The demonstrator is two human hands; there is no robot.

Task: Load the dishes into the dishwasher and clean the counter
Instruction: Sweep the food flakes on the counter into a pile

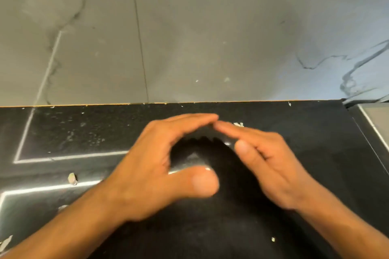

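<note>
My left hand (pixel 155 166) and right hand (pixel 267 164) are both loose, holding nothing, cupped on the counter (pixel 305 132) near its back edge. Crumbs (pixel 239 124) beside my fingertips could slip out through the gap.

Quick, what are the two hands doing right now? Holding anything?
Left hand: open, fingers straight and cupped over the black counter, holding nothing.
Right hand: open, fingers straight, holding nothing.
</note>
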